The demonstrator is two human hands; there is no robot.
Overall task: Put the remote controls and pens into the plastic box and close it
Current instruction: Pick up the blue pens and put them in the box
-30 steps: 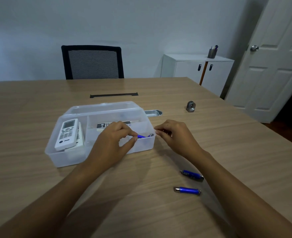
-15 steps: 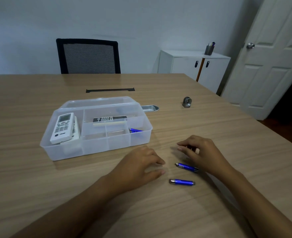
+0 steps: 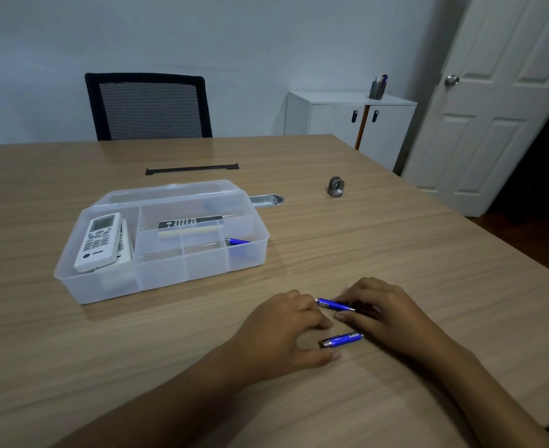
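Note:
A clear plastic box point(image 3: 105, 286) stands open on the table, its lid lying flat behind it. A white remote point(image 3: 98, 242) lies in its left compartment on top of another one. A black-and-white remote point(image 3: 189, 225) lies in the back compartment, and a blue pen point(image 3: 238, 241) in the right one. Two more blue pens lie on the table in front of the box. My right hand point(image 3: 389, 315) pinches the farther pen point(image 3: 331, 304). My left hand point(image 3: 282, 331) curls thumb and fingers around the left end of the nearer pen point(image 3: 342, 339), with small gaps to it.
A small grey metal ring holder point(image 3: 335, 186) sits at the right back of the wooden table point(image 3: 428, 253). A metal tray point(image 3: 266, 199) pokes out behind the box. A black cable slot point(image 3: 191, 169), a black chair point(image 3: 148, 106), a white cabinet point(image 3: 347, 118) and a door point(image 3: 499, 101) lie beyond.
Both hands left the box and came down to the two pens on the table. My right hand closed on the farther pen. The nearer pen has tilted.

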